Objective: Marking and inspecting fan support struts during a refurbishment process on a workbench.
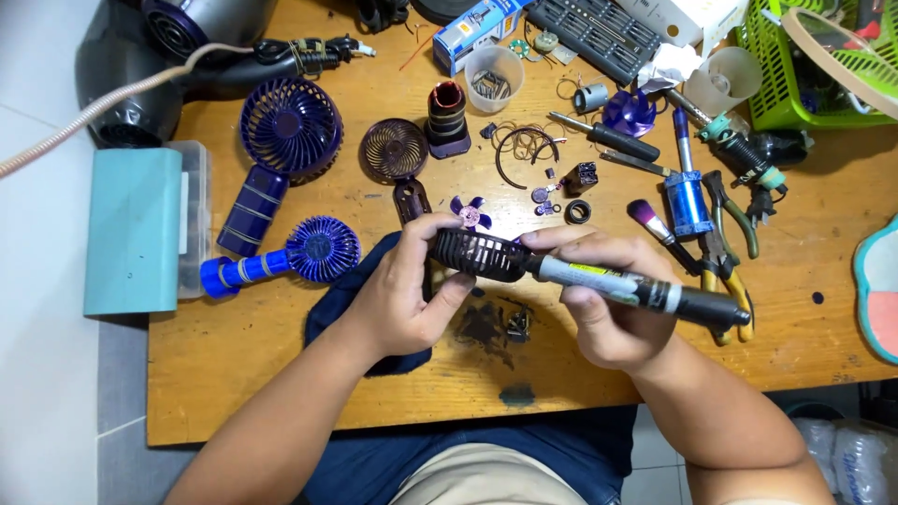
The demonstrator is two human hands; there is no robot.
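A: Grip state? Quick.

B: Left hand [404,297] pinches the dark fan grille [479,254], thumb on top and fingers curled under its near-left edge. Right hand [603,297] is wrapped tight round a long marker-like tool [636,288], its tip meeting the grille's right edge. The grille is held above the wooden table [281,374], between both hands.

A: Step?

B: Looks like working the tool tip at the grille's rim. The next move likely needs a steady left pinch and careful tip pressure.

A: Around it?

B: Dark debris [491,323] just below the grip, a blue cloth [341,295] under the left hand, a small propeller [470,215] just above, pliers [725,252] to the right, and a blue handheld fan [290,257] further left.
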